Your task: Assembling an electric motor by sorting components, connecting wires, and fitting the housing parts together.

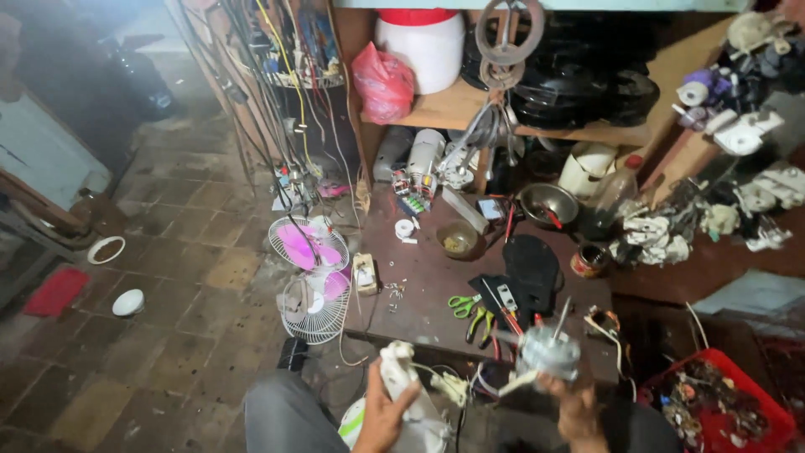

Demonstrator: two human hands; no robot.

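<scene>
The left hand [381, 415] closes its grip on a white fan housing [402, 390] at 6 o'clock; the right hand [579, 411] grips a silver motor [549, 352] just beside it. At 4 o'clock, a red crate [755, 403] holds small scrap parts; on the surface [428, 285], a brown bowl [459, 239] holds yellowish bits.

We lose both wrists below the near edge; the red crate's [719, 401] small contents blur together.
</scene>
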